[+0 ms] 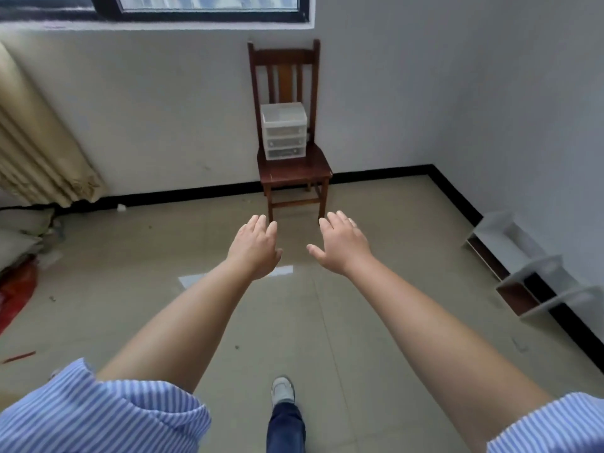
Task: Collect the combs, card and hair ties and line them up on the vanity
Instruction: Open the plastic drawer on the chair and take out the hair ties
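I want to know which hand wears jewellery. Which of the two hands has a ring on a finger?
The right hand: a ring shows on one of its outstretched fingers. The left hand has bare fingers.

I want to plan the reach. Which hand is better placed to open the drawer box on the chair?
Neither clearly. The left hand and right hand are both open, empty and level, flanking the chair. The drawer box sits slightly nearer the left hand's line, a small edge.
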Available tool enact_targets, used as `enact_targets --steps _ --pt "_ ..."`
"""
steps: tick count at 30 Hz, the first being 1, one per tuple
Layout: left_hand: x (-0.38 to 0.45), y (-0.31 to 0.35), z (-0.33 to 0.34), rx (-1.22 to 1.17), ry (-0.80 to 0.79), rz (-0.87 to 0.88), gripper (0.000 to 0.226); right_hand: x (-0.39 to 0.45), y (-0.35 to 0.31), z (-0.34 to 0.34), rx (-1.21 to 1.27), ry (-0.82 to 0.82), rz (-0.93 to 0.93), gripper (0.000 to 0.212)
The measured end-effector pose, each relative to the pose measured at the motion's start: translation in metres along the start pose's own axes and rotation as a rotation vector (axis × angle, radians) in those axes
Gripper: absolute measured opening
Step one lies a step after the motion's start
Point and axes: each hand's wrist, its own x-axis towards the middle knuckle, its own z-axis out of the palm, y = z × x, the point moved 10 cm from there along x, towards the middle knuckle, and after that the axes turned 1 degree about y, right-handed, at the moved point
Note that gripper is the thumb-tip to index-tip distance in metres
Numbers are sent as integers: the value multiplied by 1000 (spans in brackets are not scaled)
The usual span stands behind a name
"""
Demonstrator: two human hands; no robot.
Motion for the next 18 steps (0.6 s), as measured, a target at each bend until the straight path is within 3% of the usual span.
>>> enact_targets --steps 10,18 --pt "294 -72 -32 11 16 -8 58 301 59 -46 20 10 46 63" --pt "525 -134 -32 47 17 -61 59 539 115 -47 29 -25 51 58"
